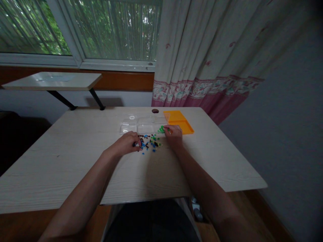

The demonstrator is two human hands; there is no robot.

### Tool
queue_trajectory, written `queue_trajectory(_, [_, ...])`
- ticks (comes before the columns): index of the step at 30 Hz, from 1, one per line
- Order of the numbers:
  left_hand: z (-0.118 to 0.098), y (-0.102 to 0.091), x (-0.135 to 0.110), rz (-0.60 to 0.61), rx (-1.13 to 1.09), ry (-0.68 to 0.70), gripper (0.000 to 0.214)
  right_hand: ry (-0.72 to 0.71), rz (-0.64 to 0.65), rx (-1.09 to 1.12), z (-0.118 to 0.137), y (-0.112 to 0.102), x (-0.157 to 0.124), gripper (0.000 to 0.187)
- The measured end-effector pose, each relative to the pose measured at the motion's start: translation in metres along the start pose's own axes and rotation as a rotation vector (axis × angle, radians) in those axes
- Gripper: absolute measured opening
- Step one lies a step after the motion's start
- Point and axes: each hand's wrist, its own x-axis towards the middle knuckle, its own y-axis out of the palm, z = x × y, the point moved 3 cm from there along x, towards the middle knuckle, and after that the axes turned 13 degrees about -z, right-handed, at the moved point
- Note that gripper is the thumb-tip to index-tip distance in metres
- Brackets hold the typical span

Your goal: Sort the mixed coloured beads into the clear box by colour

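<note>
A scatter of small coloured pieces [150,142], blue, green, black and red, lies on the light wooden table [75,161]. My left hand [128,143] rests at the scatter's left edge, fingers curled with the tips pinched among the pieces; what they hold is too small to make out. My right hand [173,134] is at the scatter's right, fingers pinched beside a cluster of green pieces [161,129]. Just behind the pieces lies a clear compartment tray [141,124]. An orange lid [179,121] lies at its right end.
A small dark round object [155,111] sits at the table's far edge. A white shelf on black brackets [52,80] juts out at the back left under the window. A pink-bordered curtain [202,67] hangs behind the table. A wall stands to the right.
</note>
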Motion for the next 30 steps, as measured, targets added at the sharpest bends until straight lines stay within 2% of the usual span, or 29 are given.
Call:
queue_trajectory(5, [-0.010, 0.000, 0.000, 0.025, 0.086, 0.007, 0.014, 0.013, 0.015, 0.010, -0.001, 0.001, 0.000, 0.017])
queue_trajectory(13, [-0.019, 0.004, 0.003, 0.004, 0.071, 0.041, 0.008, 0.014, 0.034, 0.010, 0.000, 0.001, 0.001, 0.018])
queue_trajectory(30, [-0.019, 0.013, 0.004, -0.041, 0.081, 0.048, 0.009, 0.020, 0.044, 0.019, 0.001, 0.000, 0.002, 0.016])
